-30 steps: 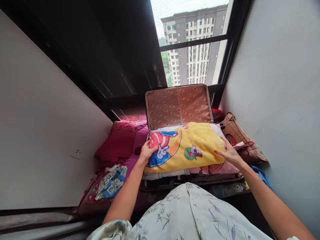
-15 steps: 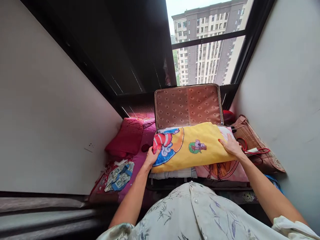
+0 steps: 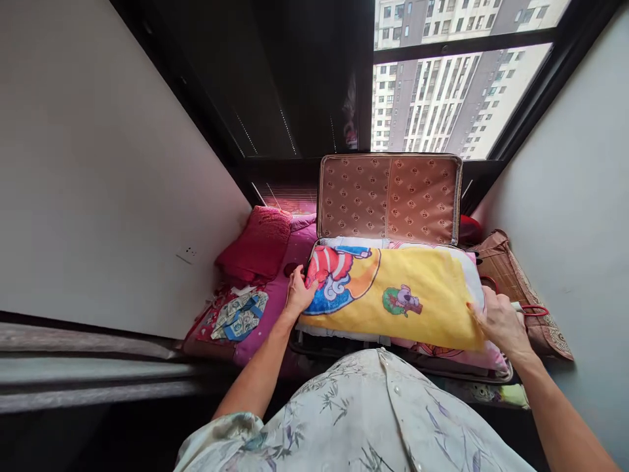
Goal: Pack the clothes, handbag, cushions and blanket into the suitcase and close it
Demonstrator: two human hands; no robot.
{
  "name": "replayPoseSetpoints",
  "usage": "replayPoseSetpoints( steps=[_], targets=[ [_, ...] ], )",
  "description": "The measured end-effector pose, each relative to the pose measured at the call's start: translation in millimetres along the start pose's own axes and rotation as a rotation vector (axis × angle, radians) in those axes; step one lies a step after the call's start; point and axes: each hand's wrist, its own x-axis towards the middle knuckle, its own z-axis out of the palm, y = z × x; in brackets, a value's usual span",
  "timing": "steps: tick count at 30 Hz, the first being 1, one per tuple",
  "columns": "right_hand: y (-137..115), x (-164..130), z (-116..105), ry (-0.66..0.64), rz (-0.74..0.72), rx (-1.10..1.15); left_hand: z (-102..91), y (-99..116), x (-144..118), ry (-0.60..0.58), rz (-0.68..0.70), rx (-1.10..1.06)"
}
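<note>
A folded yellow blanket [image 3: 437, 298] with a koala print and a red, blue and orange cartoon figure lies over an open suitcase [image 3: 390, 200]. At its left end my left hand [image 3: 301, 293] is closed on the edge, thumb on top and fingers partly hidden. My right hand [image 3: 502, 320] pinches the near right corner, its fingers curled. Beneath the blanket, pink and white folded fabric [image 3: 484, 359] shows at the suitcase's front and right side. The suitcase lid, lined in patterned brown cloth, stands upright against the window.
To the left are a magenta pillow [image 3: 255, 242] and a patterned cloth bundle with blue straps [image 3: 240, 316]. A brown woven mat [image 3: 515, 282] and a red cord [image 3: 534, 310] lie on the right. White walls close in both sides.
The blanket has come down flatter over the suitcase. My right hand has moved right and toward me to the blanket's right corner, while my left hand stays at the left end. The view has tilted down.
</note>
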Motion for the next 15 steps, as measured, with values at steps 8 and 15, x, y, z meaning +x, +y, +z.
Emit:
replayPoseSetpoints(
  steps=[8,15],
  targets=[
    [-91,73,-68,0.425,-0.293,-0.01,-15.9,114,47,0.172,0.605,0.253],
    [-87,82,106,-0.088,-0.22,-0.105,96.9,48,20,-0.342,0.241,0.468]
  ],
)
